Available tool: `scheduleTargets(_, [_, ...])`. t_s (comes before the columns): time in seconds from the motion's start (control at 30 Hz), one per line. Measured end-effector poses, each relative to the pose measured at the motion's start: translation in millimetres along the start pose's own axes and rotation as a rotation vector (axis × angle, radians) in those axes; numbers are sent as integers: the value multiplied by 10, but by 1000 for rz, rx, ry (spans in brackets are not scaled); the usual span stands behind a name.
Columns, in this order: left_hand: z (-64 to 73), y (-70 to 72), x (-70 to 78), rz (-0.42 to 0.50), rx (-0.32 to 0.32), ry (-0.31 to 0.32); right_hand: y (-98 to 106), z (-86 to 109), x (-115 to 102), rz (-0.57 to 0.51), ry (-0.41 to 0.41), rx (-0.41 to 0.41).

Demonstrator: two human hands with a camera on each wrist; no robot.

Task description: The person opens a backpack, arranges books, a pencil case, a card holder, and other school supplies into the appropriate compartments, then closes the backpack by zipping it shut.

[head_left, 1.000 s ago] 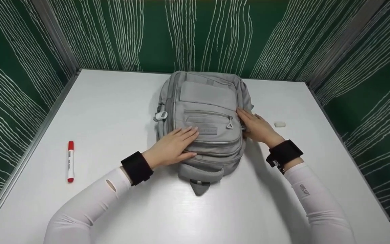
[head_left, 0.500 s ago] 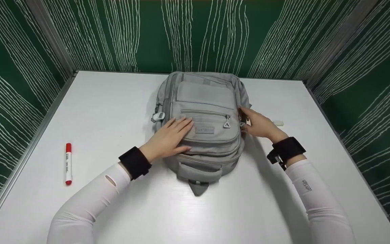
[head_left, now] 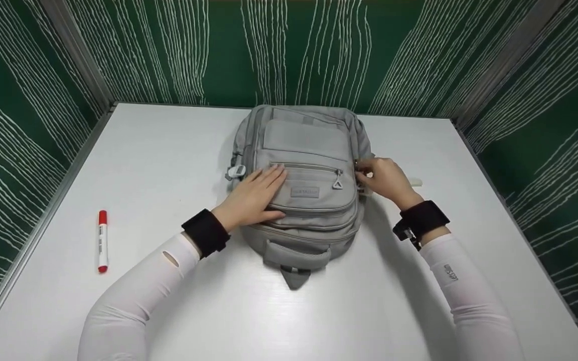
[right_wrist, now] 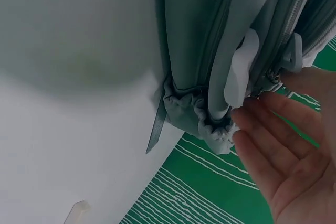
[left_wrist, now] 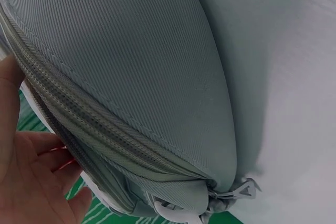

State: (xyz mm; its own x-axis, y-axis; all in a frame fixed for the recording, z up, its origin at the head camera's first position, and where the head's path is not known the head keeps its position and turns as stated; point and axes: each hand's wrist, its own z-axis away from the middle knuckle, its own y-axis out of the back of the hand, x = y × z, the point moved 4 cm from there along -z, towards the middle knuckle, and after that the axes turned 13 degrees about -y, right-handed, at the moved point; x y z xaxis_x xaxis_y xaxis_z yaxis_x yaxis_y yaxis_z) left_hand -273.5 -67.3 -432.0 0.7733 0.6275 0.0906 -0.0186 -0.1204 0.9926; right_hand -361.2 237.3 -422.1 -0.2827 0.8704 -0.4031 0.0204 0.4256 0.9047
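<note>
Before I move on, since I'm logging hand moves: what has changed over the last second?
The left hand has slid a little farther up the front of the gray backpack, fully uncovering its label. The right hand, earlier laid along the backpack's side, has curled its fingers in and appears to pinch a zipper pull there. The backpack, red-capped marker and small pale block stayed put.

"How does the left hand [head_left: 253, 198] lie?"
"Palm [left_wrist: 31, 187] down, its fingers [head_left: 269, 179] stretched forward and its thumb [head_left: 273, 215] apart."
"And the right hand [head_left: 388, 181]?"
"It pinches, thumb [right_wrist: 307, 80] nearly meeting forefinger [right_wrist: 294, 111]. Both forearms [head_left: 136, 291] slant inward toward the hands."
</note>
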Motion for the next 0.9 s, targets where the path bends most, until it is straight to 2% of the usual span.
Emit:
scheduleTargets(0.1, [1, 4, 9, -8, 0, 3, -12, 22, -20, 22, -1, 10])
scheduleTargets(0.37, [-3, 6, 32, -9, 4, -3, -21, 99, -119, 89, -68, 75])
scheduleTargets(0.6, [-4, -14, 27, -7, -5, 6, -44, 235, -164, 158, -52, 131])
scheduleTargets(0.73, [-5, -16, 35, -17, -12, 9, -36, 331, -192, 214, -29, 193])
scheduleTargets(0.9, [-20, 0, 63, -17, 7, 11, -5, 409, -228, 240, -21, 228])
